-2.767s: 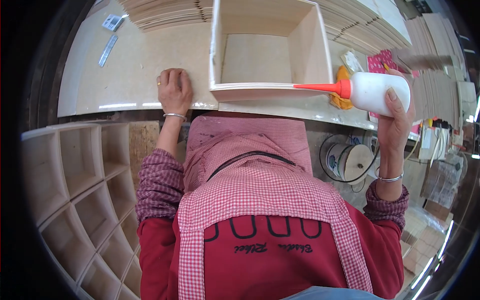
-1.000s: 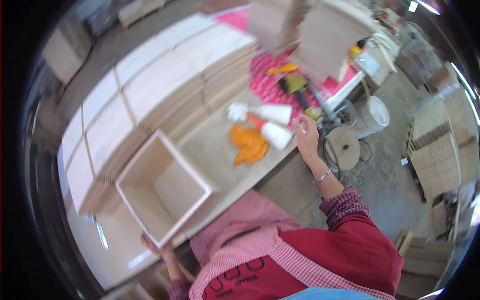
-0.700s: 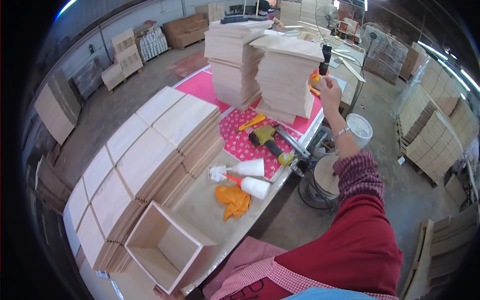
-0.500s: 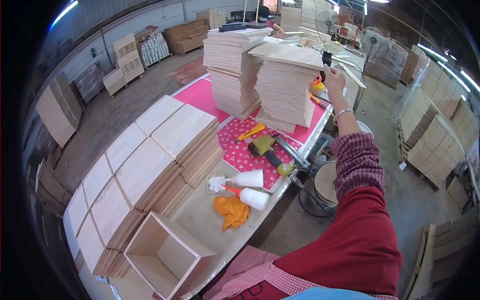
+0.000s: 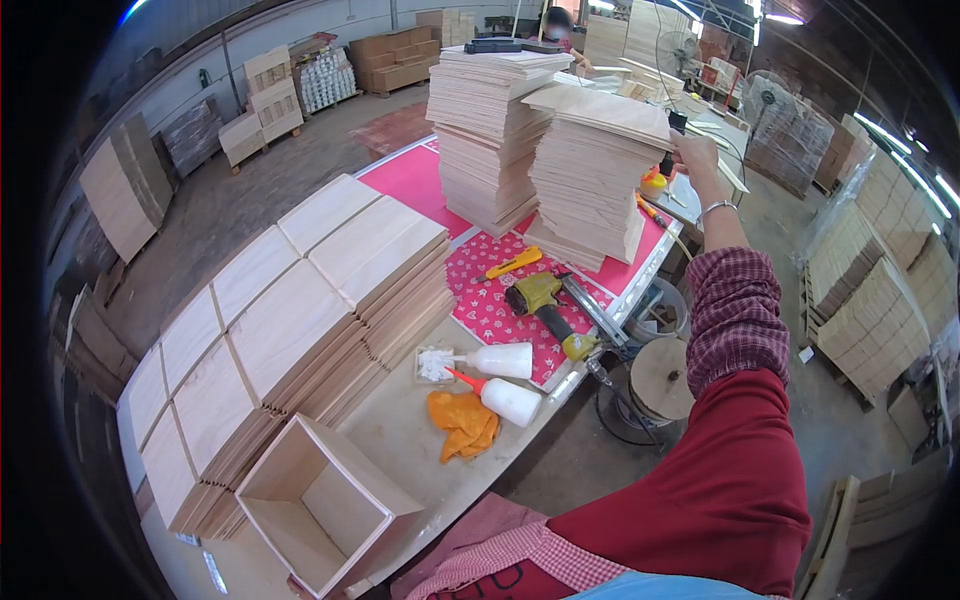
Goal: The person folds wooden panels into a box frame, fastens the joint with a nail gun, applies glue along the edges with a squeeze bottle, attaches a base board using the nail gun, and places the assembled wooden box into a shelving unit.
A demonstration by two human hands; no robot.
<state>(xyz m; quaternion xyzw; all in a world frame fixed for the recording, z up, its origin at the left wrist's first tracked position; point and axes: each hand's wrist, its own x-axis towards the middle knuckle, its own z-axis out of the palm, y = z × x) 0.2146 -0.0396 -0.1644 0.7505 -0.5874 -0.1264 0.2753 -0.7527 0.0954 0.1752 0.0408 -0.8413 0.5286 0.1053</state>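
My right hand (image 5: 697, 158) is stretched out to the far stack of thin wooden panels (image 5: 590, 180). Its fingers close on the right corner of the top panel (image 5: 605, 112). An open wooden box (image 5: 345, 510) sits tilted at the near table edge. A sliver of my left hand (image 5: 297, 587) shows at the box's lower rim; the rest is out of frame. Beside the box lie an orange cloth (image 5: 463, 425), two white glue bottles (image 5: 510, 401) (image 5: 503, 359) and a small glue-smeared tray (image 5: 434, 365). A yellow-green nail gun (image 5: 545, 305) rests on the pink patterned sheet.
Rows of stacked grooved boards (image 5: 285, 320) fill the table's left side. A second panel stack (image 5: 490, 140) stands behind, near a yellow cutter (image 5: 515, 263). Buckets (image 5: 662, 380) and an air hose stand beside the table's right edge. A co-worker (image 5: 556, 28) is at the far end.
My right hand has come down onto the corner of the top panel from just beside it. The view has shifted slightly, and the box has moved a little to the left.
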